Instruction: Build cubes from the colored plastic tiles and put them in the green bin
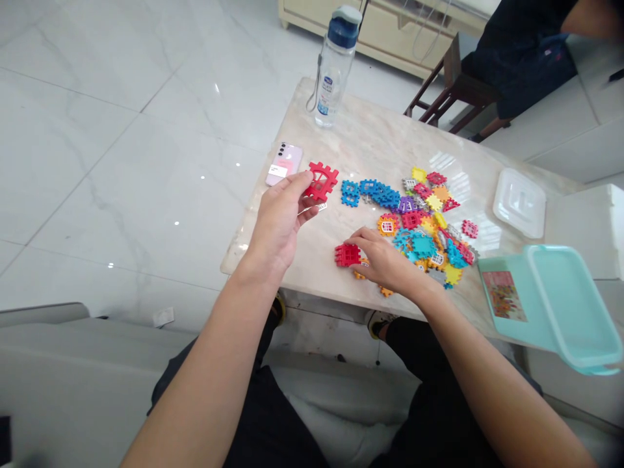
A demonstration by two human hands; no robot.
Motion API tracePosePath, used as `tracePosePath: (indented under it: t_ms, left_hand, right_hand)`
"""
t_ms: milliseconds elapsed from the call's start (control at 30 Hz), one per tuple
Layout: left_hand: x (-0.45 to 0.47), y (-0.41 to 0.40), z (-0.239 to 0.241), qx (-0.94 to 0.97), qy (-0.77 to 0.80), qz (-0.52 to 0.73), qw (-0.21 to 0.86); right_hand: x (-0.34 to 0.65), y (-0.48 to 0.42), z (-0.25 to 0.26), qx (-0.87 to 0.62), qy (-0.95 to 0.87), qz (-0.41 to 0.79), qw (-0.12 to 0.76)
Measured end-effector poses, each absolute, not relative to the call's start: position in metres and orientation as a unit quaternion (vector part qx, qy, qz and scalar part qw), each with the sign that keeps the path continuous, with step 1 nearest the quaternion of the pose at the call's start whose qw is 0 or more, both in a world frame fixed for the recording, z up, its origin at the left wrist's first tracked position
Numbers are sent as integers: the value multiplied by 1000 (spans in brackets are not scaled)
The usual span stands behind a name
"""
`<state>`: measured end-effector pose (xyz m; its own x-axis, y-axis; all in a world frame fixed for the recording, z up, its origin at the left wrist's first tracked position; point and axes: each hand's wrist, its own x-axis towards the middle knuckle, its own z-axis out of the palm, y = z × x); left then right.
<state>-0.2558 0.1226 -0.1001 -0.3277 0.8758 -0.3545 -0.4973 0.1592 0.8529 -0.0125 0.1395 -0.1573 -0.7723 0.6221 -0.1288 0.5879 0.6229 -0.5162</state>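
My left hand (280, 218) holds a flat red interlocking block (321, 181) lifted above the marble table (370, 140), near its left edge. My right hand (385, 260) rests on the table and grips a second red block (347, 255) by its right side, with an orange piece (359, 274) partly hidden under the fingers. Just right of that hand lies a loose pile of coloured blocks (429, 227): blue, yellow, orange, teal, purple and grey. A row of blue blocks (370, 192) sits at the pile's far left.
A pink phone (283, 164) lies at the table's left edge. A clear water bottle with a blue cap (336, 65) stands at the far corner. A clear lid (519, 201) and a tipped teal box (556, 305) sit at the right. Another person (526, 45) sits beyond a wooden stool (458, 84).
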Motion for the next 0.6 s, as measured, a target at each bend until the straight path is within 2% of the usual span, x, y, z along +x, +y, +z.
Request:
tracePosePath:
  t_ms: [600]
  left_hand:
    - [-254, 121, -100, 193, 531, 607, 559]
  right_hand:
    - [-16, 141, -162, -342, -898, 275, 25]
